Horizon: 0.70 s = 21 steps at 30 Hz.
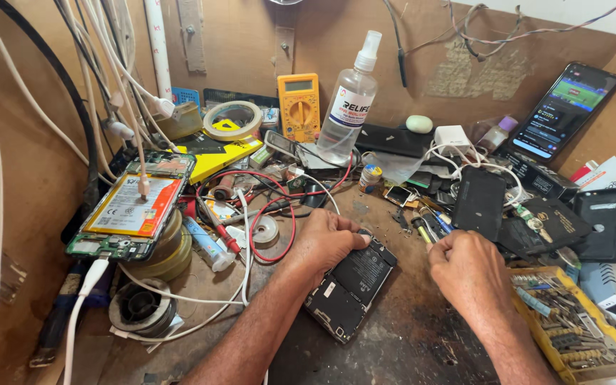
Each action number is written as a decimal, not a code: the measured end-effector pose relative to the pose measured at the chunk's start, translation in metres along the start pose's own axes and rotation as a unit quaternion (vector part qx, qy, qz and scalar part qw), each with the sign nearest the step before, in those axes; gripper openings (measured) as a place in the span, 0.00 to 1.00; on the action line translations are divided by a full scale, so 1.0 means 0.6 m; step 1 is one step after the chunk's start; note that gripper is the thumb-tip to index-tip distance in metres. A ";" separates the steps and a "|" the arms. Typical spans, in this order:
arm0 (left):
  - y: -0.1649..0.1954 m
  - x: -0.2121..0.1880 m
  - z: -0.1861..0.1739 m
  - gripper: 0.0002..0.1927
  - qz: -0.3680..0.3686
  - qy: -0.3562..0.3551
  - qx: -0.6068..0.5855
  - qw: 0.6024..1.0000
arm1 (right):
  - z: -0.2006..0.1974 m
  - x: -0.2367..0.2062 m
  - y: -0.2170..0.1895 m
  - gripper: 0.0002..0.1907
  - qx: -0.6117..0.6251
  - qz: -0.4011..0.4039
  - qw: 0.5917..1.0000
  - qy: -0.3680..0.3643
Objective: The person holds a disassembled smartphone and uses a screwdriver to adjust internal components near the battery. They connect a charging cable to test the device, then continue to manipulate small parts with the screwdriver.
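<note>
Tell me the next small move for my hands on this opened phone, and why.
Probably bring the right hand over to the opened phone. The left hand already pins its top edge, while the right hand is closed, apart from the phone, beside the yellow bit tray.

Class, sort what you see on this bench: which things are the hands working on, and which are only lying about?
In use:
left hand
right hand
opened phone

Lying about:
spray bottle
yellow multimeter
tape roll
second opened phone
lit phone
tray of screwdriver bits
</note>
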<state>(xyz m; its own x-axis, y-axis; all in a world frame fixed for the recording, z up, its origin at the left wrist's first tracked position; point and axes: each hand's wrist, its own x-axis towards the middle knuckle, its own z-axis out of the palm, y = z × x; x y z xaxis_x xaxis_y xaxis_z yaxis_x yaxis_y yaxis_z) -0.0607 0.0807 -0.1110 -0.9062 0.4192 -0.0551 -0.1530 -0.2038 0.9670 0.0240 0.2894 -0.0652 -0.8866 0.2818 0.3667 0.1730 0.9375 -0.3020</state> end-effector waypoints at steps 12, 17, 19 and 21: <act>0.006 -0.008 0.001 0.05 -0.010 0.012 0.016 1.000 | 0.010 0.039 0.013 0.12 0.290 0.010 0.957 -0.012; 0.007 -0.009 0.000 0.05 0.001 0.014 0.019 1.000 | 0.032 0.062 -0.007 0.11 0.506 -0.050 0.861 -0.020; 0.007 -0.010 -0.001 0.05 0.005 0.014 0.010 1.000 | 0.037 0.065 -0.021 0.10 0.550 -0.049 0.833 -0.012; 0.005 -0.011 -0.003 0.05 0.006 0.012 0.006 1.000 | 0.039 0.063 -0.035 0.08 0.567 -0.072 0.820 0.019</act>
<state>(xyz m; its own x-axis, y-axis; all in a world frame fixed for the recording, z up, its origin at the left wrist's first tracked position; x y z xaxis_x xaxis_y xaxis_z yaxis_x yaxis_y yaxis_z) -0.0559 0.0759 -0.1081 -0.9172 0.3952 -0.0500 -0.1379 -0.1973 0.9706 -0.0232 0.2753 -0.0659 -0.8449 0.2124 0.4910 -0.4613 0.1753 -0.8697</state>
